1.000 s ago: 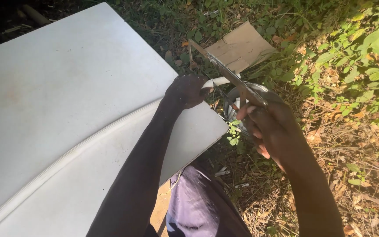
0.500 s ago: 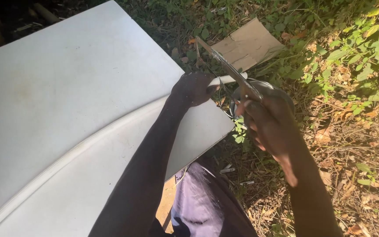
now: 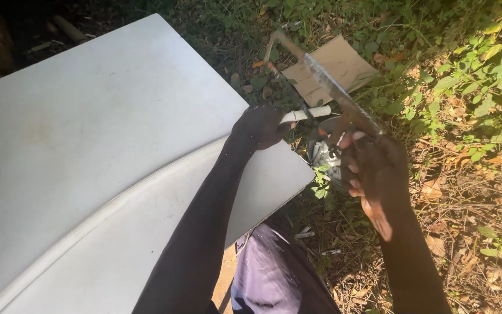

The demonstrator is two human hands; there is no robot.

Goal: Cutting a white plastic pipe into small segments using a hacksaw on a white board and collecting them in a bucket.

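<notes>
Board: a large white board [image 3: 88,145], flat and smooth, with a raised curved ridge that runs across it toward the pipe; it is the landmark here
Pipe: a thin white pipe [image 3: 309,113], round and smooth, lies along the ridge and sticks out past the right edge of the board
Saw: a hacksaw [image 3: 321,81] with a rusty metal frame and a thin blade, tilted, its blade crossing the free end of the pipe just beside the board's right edge
Left hand: the left hand [image 3: 260,127] is at the board's right edge, arm stretched over the board, fingers wrapped tightly around the pipe
Right hand: the right hand [image 3: 376,171] is to the right of the board, over the ground, fingers curled fast on the saw's handle
Cardboard: a flat brown cardboard [image 3: 332,72] lies on the ground beyond the board's right edge
Ground: dry leaves and green plants [image 3: 483,87], rough and mixed, to the right of the board
</notes>
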